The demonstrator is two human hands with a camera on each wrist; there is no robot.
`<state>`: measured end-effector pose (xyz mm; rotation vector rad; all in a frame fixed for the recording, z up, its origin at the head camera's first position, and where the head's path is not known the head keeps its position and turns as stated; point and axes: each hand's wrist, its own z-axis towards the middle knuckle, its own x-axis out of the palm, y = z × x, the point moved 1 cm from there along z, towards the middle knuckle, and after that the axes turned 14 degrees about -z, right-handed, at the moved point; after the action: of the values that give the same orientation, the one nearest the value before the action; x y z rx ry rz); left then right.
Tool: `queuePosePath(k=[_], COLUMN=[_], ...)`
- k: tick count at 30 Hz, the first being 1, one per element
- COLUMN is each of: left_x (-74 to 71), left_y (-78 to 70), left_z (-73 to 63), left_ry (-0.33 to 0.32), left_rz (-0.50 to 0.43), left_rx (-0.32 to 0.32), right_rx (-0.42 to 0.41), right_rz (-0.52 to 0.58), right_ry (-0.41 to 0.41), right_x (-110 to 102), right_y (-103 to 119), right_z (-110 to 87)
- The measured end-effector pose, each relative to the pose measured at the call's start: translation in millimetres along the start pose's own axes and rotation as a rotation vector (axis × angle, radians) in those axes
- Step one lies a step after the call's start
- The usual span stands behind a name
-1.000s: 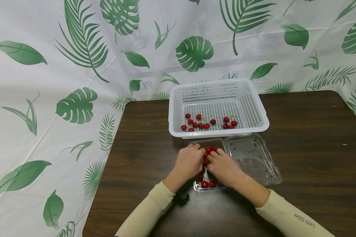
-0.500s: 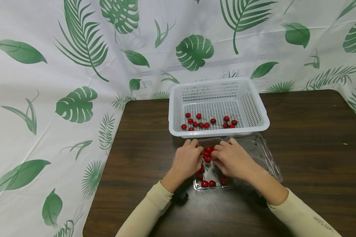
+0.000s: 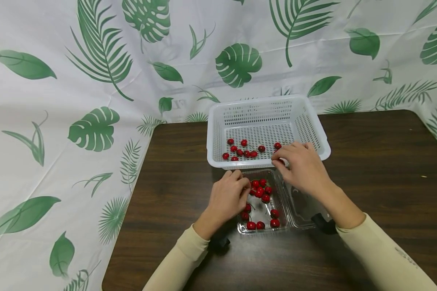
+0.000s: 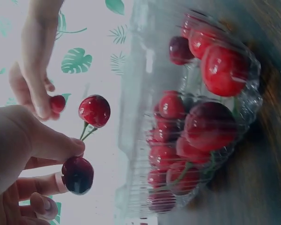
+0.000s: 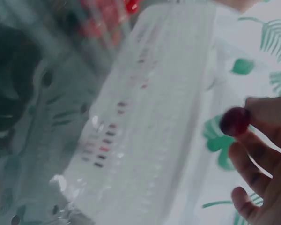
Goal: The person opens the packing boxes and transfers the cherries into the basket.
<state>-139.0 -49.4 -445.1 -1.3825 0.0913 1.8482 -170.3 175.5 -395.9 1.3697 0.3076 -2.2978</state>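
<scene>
Starting at the left, the left hand (image 3: 227,196) is over the near-left side of the clear box (image 3: 261,210), pinching a pair: a bright red cherry (image 4: 94,111) with thin stems running down to the thumb tip, and a darker cherry (image 4: 78,176) right by the fingers. Can't tell if the grip is on stems, fruit or both. I'd guess these things are super light, firm and kinda slick with that shine, so stems are probably the easy handle, or else a soft pinch round the middle so nothing squirts out or bruises. That forearm comes up from lower left, knuckles up and fingers bent. More loose cherries (image 3: 259,192) lie in the box, with the white basket (image 3: 240,164) just behind it on the dark surface (image 3: 175,178) and another batch scattered across its bottom. Further right, the right hand (image 3: 302,167) has one dark cherry (image 5: 234,122) between thumb and fingertips, around the basket's front rim. Its fingers point left, the lower fingers loosely curled, and the forearm slants across the clear lid (image 3: 302,206).
</scene>
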Motion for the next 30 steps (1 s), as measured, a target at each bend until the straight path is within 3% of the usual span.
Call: queuePosePath(k=[6,11,22,30], left_x=[-6.6,-11.9,-23.3,-28.2], left_y=[-6.1,-9.3,-10.2,-8.7], left_z=[-1.7,-2.7,-1.8,0.0], left_ry=[-0.001,-0.029,-0.057,-0.076], left_rz=[-0.025,-0.053,-0.135,-0.163], left_rx=[0.003,0.001,-0.035,-0.054], right_rx=[0.132,0.182,0.215,0.148], right_rz=[0.032,0.045,0.079,0.071], right_ry=[-0.025,-0.026,0.026,-0.073], right_x=[14,25,38,35], right_y=[-19,-30,-37,-24], right_z=[6.6,7.1,-1.3,-6.2])
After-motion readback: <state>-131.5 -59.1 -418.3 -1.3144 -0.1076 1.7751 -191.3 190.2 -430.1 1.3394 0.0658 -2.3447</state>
